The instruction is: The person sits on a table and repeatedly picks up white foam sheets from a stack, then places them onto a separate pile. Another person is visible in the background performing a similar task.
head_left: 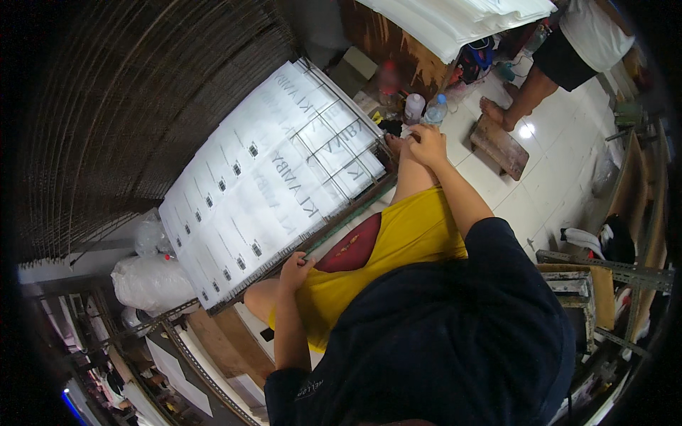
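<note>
I sit in yellow shorts and a dark shirt beside a large white sheet (270, 184) printed with rows of black letters and small marks. It lies under a wire grid in a green-edged frame (334, 231). My left hand (295, 270) is curled on the frame's near edge, by my thigh. Farther away, my right hand (426, 145) rests on my knee at the frame's far corner. Its fingers are bent, and I cannot tell whether they hold anything.
Two plastic bottles (414, 106) (436, 108) stand on the tiled floor past my knee. Another person's bare leg (529, 89) stands by a wooden board (501, 145). White sheets (455, 21) are stacked on a bench, white bags (149, 280) lie at left, and metal shelving (604, 266) is at right.
</note>
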### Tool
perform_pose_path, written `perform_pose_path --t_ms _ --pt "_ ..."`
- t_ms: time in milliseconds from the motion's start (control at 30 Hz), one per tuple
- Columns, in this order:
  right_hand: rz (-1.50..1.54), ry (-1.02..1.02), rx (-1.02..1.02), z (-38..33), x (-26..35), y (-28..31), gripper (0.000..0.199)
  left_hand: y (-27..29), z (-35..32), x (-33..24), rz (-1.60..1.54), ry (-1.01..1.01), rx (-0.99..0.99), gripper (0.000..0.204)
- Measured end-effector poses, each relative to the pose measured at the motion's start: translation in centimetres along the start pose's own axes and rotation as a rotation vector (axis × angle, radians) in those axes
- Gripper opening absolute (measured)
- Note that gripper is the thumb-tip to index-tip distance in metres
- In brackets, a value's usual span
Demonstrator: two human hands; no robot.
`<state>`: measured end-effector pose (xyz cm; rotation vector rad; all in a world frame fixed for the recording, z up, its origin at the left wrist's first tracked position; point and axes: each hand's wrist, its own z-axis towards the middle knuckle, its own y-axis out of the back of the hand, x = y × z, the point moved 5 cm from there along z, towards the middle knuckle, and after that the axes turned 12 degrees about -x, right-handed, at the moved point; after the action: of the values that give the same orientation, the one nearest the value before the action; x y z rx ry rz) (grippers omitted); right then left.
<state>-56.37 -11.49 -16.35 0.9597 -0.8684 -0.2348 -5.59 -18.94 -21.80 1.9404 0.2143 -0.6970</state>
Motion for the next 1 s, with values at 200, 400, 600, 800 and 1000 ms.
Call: perform_pose_path --t_ms 200,400,600,800,1000 --pt "0.009 0.046 -0.015 -0.6 2.5 -0.6 0.031 0.9 -1.1 -1.3 -0.080 0.023 -0.037 0.054" --pt "0.088 0.026 -0.039 -0.1 0.5 -0.1 0.030 0.4 -0.5 -1.1 0.020 0.050 0.042 0.054" --pt "0.113 0.077 -0.086 0.1 -0.3 -0.3 0.027 -0.6 0.1 -0.1 0.007 0.052 0.023 0.055" --pt "0.080 0.087 -0.086 0.5 1.2 0.5 0.026 0.8 -1.7 -5.1 0.279 -0.049 0.041 0.057" --pt "-0.036 0.077 0.049 0.4 1.3 -1.2 0.028 -4.3 -5.1 -13.6 0.311 -0.340 -0.122 0.068"
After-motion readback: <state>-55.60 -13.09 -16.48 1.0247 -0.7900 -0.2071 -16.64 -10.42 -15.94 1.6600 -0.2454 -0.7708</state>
